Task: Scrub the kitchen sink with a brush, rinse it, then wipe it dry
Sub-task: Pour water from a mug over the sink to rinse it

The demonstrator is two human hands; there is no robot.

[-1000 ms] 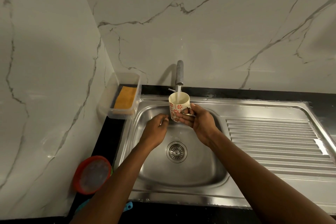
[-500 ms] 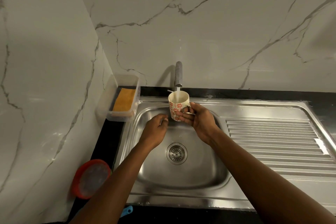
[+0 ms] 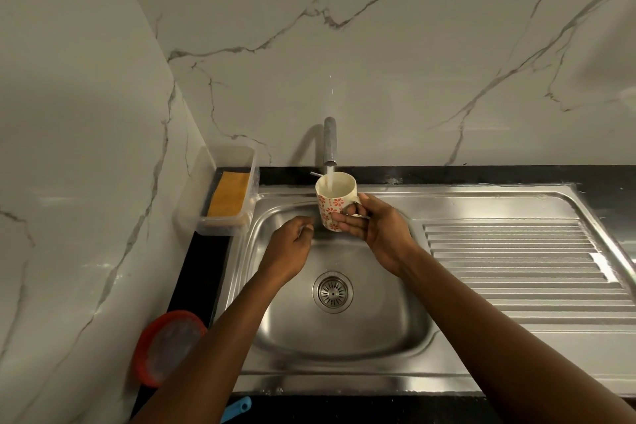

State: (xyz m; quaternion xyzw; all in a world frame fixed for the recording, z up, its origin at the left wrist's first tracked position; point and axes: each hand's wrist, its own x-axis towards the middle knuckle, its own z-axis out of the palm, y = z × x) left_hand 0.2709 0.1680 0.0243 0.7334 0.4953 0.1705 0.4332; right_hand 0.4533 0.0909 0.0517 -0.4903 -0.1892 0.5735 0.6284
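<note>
The steel sink (image 3: 406, 377) fills the middle of the view, its drain (image 3: 332, 291) in the basin floor. Water runs from the tap (image 3: 329, 141) into a cream mug with red flowers (image 3: 332, 205). My right hand (image 3: 377, 227) grips the mug by its handle and holds it upright under the stream, above the back of the basin. My left hand (image 3: 290, 246) hovers over the basin just left of the mug, fingers loosely curled, holding nothing I can see. A blue handle end (image 3: 237, 406) pokes out at the front edge beside my left forearm.
A clear plastic tub (image 3: 206, 224) with an orange sponge (image 3: 229, 198) stands at the back left corner. A red-rimmed lidded container (image 3: 168, 344) sits on the black counter to the left. The ribbed drainboard (image 3: 516, 262) lies right of the basin. Marble walls close the back and left.
Both hands and the mug have stayed almost in place under the tap. Only the view has shifted slightly.
</note>
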